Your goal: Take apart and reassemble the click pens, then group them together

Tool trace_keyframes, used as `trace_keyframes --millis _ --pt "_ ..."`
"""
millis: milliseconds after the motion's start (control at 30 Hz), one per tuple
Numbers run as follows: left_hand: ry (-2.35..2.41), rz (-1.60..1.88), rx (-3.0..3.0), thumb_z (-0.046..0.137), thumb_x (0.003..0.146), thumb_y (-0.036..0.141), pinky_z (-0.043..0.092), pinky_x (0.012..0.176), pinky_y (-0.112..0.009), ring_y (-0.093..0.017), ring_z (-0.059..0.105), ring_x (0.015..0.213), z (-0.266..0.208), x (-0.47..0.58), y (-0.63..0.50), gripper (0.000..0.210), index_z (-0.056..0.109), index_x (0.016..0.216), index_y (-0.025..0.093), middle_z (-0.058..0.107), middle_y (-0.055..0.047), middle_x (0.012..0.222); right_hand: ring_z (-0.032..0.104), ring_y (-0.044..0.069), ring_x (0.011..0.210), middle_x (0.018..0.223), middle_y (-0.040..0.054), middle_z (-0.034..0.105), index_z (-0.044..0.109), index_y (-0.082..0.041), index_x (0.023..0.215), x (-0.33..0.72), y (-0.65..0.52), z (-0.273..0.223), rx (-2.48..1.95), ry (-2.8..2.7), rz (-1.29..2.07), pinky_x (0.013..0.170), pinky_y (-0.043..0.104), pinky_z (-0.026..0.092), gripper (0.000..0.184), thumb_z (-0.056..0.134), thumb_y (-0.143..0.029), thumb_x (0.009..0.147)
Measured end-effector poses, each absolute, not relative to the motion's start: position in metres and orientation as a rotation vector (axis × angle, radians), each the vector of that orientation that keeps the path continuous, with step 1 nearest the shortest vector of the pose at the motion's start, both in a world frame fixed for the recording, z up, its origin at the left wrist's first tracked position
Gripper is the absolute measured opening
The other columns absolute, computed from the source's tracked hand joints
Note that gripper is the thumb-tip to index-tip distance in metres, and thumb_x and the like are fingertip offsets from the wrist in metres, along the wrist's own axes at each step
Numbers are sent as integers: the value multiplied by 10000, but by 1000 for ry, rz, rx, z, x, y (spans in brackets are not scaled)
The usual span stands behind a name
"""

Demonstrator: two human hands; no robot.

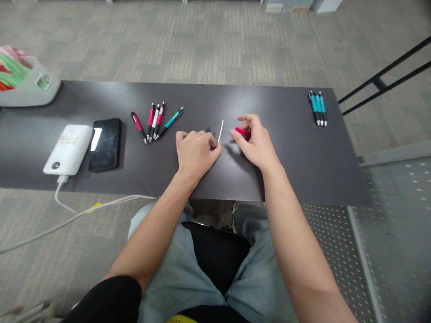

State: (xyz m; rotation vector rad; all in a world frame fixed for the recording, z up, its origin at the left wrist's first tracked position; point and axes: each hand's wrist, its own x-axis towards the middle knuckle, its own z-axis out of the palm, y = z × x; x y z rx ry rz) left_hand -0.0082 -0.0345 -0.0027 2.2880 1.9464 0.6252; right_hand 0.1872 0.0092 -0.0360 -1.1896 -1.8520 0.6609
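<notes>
My left hand [197, 150] rests low over the dark table with its fingers curled. A thin white pen refill [220, 131] sticks out from between its thumb and forefinger, pointing away from me. Small black pen parts [208, 129] show just beyond those fingers, partly hidden by them. To the right, my right hand [254, 141] pinches a red pen barrel [243, 131] between thumb and fingers. Most of the barrel is covered by the hand.
Several red, white and blue pens [156, 121] lie left of my hands. More blue pens [317, 108] are lined up at the far right. Further left are a black phone [105, 146], a white power bank [69, 150] with a cable [67, 228], and a white basket [43, 89].
</notes>
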Motion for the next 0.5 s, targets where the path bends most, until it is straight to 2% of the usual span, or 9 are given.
trace_keyframes --millis 67,167,333,500 --pt "1936 649 2286 670 947 359 346 927 -501 -287 668 869 -4 -8 -33 222 676 770 226 753 -20 837 567 193 767 941 6 613 435 -269 1311 186 10 -38 -1150 -1837 692 740 348 490 410 629 -460 1004" --pt "1902 714 2304 692 927 354 355 908 -512 -296 659 827 -9 -8 -30 238 650 734 222 744 -28 806 574 197 815 959 10 588 400 -278 1299 186 10 -39 -1099 -1851 701 794 358 503 332 560 -412 1040" --pt "1858 813 2334 708 901 324 365 886 -507 -285 637 774 -14 -10 -29 230 622 712 225 720 -24 748 610 216 981 1103 58 633 489 -261 1189 188 11 -36 -1095 -1857 658 942 390 500 151 496 -335 1057" --pt "1834 822 2290 719 898 343 354 896 -501 -279 636 778 -10 -12 -29 210 640 736 235 696 -12 728 645 235 972 1084 62 692 595 -256 1165 188 7 -25 -1153 -1838 693 944 402 517 195 553 -401 1041"
